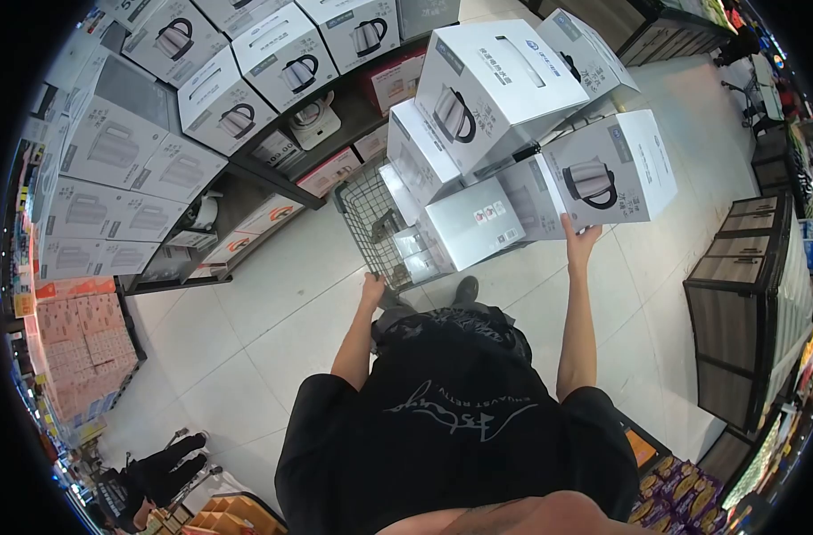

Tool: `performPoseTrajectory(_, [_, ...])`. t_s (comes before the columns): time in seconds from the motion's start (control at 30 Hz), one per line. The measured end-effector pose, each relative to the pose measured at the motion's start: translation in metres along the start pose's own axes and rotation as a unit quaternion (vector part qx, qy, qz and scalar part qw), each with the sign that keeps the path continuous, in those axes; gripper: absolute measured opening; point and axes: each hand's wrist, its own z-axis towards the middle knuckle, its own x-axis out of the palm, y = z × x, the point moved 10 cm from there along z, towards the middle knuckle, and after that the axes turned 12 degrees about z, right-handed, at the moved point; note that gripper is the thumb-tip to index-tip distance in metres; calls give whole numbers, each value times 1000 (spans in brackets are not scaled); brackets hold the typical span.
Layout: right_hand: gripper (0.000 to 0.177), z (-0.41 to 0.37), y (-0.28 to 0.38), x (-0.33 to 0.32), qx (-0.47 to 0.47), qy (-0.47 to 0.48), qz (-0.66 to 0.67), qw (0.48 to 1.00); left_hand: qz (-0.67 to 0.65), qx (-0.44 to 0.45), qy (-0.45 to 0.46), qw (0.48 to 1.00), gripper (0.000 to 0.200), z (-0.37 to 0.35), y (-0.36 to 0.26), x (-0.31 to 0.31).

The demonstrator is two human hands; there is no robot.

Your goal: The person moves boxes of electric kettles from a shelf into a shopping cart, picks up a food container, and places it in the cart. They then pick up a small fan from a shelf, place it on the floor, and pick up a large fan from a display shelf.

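Box [636, 165], white and printed with a kettle, at the right end of the load in the wire cart [353, 223]; what bears its underside is hidden from us. We see the right hand [583, 237] at its lower near edge, a digit laid up against the printed face; the other fingers are partly lost to view, so we cannot tell whether it grips or merely steadies. The left hand [371, 286] is curled round the cart's near left corner.

We judge the box to be stiff card, moderate in weight if a kettle is inside, smooth enough to slide under dry fingers, and liable to dent at its corners. We would take it by two opposite lower edges, or with one palm beneath, rather than by one edge alone.

Around it, we note the big box [500, 94] rising above the pile to its left, with what looks like a carrying slot on top; these crowd a second hold on that side. The silver box [470, 225] lies nearer us. Beyond the cart, to our left, stands a shelf [265, 185] of similar boxes; to our right, across open floor [643, 294], a cabinet [736, 330].
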Motion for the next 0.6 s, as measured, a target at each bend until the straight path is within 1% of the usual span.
performPoseTrajectory(0.07, [94,-6,10,1,32,-13,31,999,31,9,14,999,39,1,1,-1])
performPoseTrajectory(0.17, [98,-13,-1,-7,74,-23,24,997,78,24,21,996,37,-7,-9,-12])
performPoseTrajectory(0.27, [94,-18,12,-4,88,-5,30,996,110,39,22,993,38,1,-3,-9])
performPoseTrajectory(0.3, [95,-18,14,-7,91,-10,29,995,110,11,53,992,43,-7,-7,-9])
performPoseTrajectory(0.4, [95,-18,21,-12,91,-21,24,995,141,29,35,989,46,-4,-9,-13])
performPoseTrajectory(0.43, [94,-20,24,-12,86,-18,23,996,129,19,38,991,53,-7,-9,-16])
performPoseTrajectory(0.47, [93,-23,27,-13,80,-16,22,996,134,24,29,990,55,-10,-12,-21])
performPoseTrajectory(0.53, [88,-36,37,-13,90,-26,23,995,141,36,8,989,58,-6,-10,-26])
performPoseTrajectory(0.57, [86,-44,38,-13,94,-28,31,995,157,31,11,987,65,-5,-10,-30])
performPoseTrajectory(0.6, [84,-50,40,-13,99,-28,38,994,160,38,-8,986,67,-5,-11,-35])
